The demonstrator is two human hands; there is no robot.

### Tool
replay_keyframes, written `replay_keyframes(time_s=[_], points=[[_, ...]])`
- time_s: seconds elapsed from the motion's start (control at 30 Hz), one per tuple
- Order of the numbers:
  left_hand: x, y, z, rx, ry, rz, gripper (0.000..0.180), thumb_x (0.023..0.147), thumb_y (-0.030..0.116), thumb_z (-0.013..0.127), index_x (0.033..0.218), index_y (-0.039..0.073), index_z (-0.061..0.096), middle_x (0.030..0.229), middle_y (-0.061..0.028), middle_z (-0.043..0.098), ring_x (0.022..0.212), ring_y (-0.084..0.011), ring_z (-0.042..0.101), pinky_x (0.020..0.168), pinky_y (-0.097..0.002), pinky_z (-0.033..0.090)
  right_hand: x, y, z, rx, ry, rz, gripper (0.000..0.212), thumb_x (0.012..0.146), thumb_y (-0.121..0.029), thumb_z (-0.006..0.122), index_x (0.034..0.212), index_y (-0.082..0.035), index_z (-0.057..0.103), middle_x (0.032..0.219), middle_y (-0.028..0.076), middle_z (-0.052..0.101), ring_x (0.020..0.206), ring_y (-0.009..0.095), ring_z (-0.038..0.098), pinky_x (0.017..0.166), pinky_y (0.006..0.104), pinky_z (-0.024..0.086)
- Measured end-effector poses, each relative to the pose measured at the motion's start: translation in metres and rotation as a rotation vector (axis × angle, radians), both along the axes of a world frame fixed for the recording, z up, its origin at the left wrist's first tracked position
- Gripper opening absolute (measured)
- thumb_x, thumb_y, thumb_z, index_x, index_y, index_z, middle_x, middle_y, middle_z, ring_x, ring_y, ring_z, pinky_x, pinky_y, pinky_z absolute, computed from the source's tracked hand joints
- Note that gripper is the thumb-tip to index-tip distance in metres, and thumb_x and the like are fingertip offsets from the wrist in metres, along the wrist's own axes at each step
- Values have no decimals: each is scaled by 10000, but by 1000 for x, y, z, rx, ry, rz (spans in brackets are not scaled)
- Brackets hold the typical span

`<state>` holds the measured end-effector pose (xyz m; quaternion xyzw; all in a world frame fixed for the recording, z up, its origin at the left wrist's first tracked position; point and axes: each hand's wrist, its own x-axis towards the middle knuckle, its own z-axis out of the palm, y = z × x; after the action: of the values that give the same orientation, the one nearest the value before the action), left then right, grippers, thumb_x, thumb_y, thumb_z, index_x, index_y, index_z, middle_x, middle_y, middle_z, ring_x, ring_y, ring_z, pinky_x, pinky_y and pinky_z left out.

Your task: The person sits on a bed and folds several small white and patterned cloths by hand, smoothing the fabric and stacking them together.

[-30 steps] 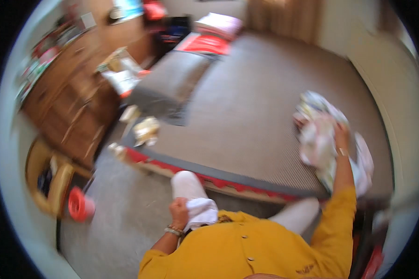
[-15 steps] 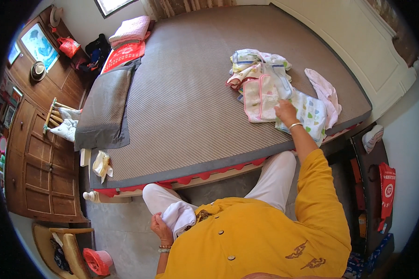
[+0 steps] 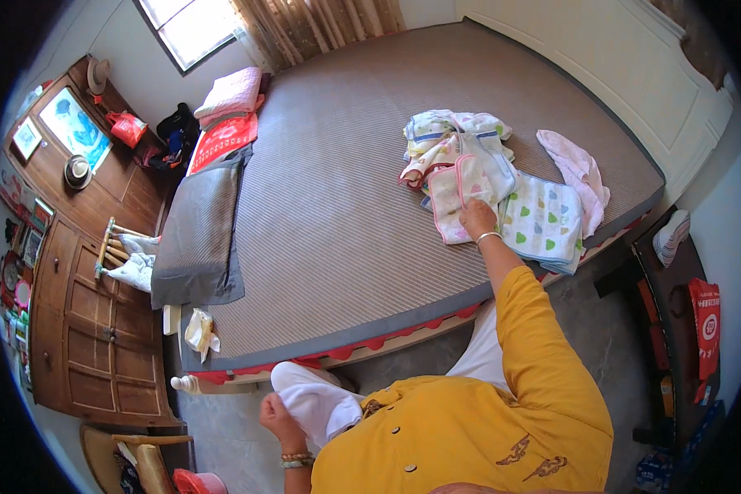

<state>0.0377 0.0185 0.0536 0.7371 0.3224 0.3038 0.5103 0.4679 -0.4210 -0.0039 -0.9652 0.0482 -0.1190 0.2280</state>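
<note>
The left hand (image 3: 281,421), by the lap, curls its fingers at one white cloth (image 3: 325,409); its grip is unclear. The right hand (image 3: 478,219) reaches forward, bent fingers atop one pink-edged cloth (image 3: 448,206), hold hidden. Rightward on the mattress (image 3: 337,189) lie one heart-print cloth (image 3: 543,218) and one pink cloth (image 3: 580,177).
</note>
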Motion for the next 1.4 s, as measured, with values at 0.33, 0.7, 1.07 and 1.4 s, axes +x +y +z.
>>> replay_keyframes(time_s=[0.33, 0.7, 1.07, 1.4], points=[[172, 6, 67, 207, -360, 26, 212, 992, 147, 514, 1049, -24, 624, 931, -74, 649, 824, -135, 587, 760, -296, 513, -2, -26, -7, 160, 6, 35, 270, 819, -286, 598, 888, -41, 687, 922, 211, 680, 898, 381, 645, 809, 456, 509], [195, -47, -76, 881, 435, -390, 621, 791, 199, 625, 1361, 27, 449, 1323, -183, 441, 1307, -369, 349, 1099, -525, 237, -11, -10, -14, 69, -39, -21, 237, 820, -267, 593, 893, -49, 649, 937, 191, 663, 845, 383, 645, 759, 464, 517], [203, -47, -76, 906, 516, -336, 614, 785, 210, 597, 1356, 42, 444, 1337, -167, 433, 1323, -347, 344, 1102, -528, 221, 5, -17, -25, 245, -110, -67, 261, 808, -315, 599, 789, -60, 654, 817, 180, 670, 793, 396, 633, 693, 481, 497], [200, -51, -67, 788, 551, -357, 626, 788, 255, 579, 1356, 35, 432, 1320, -143, 409, 1336, -332, 312, 1103, -524, 200, -10, -13, -10, 108, -81, 4, 317, 855, -337, 625, 832, -21, 627, 867, 223, 657, 802, 419, 623, 703, 497, 479]])
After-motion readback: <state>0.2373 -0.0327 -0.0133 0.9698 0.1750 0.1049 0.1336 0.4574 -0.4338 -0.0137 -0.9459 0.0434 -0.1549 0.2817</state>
